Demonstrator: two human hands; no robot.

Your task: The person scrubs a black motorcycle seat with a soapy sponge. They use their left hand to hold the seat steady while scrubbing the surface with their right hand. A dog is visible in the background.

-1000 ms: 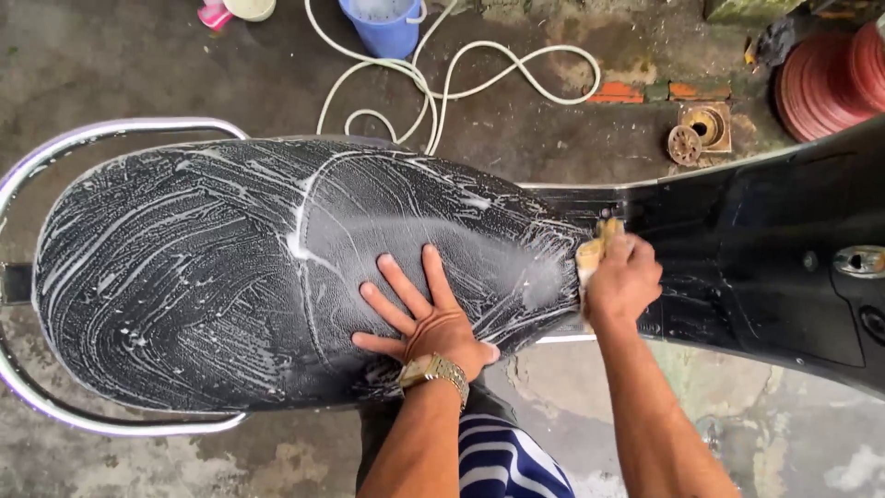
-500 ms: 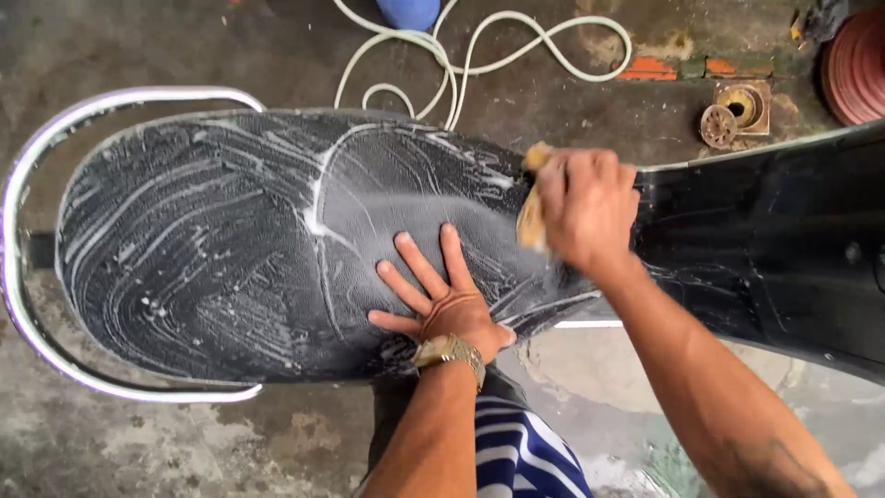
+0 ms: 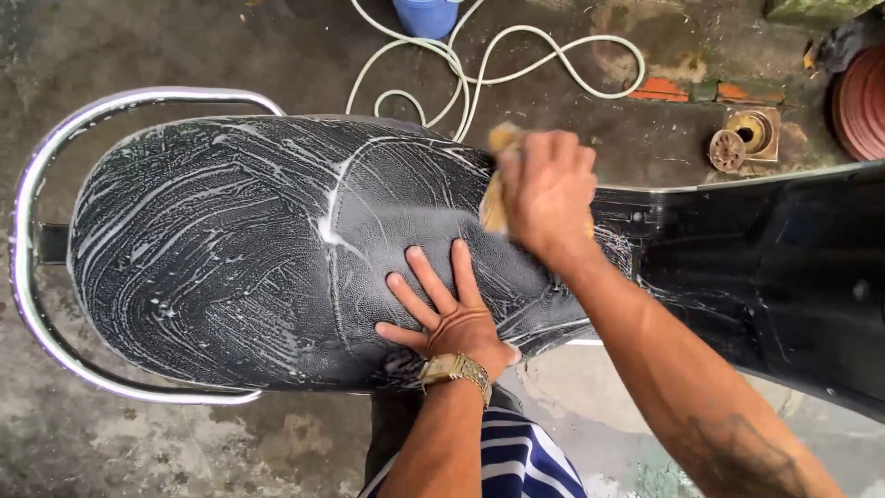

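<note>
The right hand (image 3: 546,189) is clenched around a yellow sponge (image 3: 496,198), pressing it against the narrow front end of the black soapy seat (image 3: 249,249); only the sponge's edge shows past the fingers, toward the thumb side of the hand and a little above the knuckles. The left hand (image 3: 447,314) lies flat and open on the seat just below the right hand, fingers spread and pointing up toward the sponge, grasping nothing, with a gold wristwatch (image 3: 456,371) at its wrist. White streaks of lather sweep across the seat to the left of both hands. A chrome grab rail (image 3: 37,277) curves around the seat's far end, well apart from the hands. To the right of the right hand runs the glossy black bodywork (image 3: 774,267) of the scooter. Beyond the right hand, on the wet concrete, a white hose (image 3: 516,65) lies in loops beside a blue bucket (image 3: 426,14), and a floor drain (image 3: 745,138) sits farther right.
</note>
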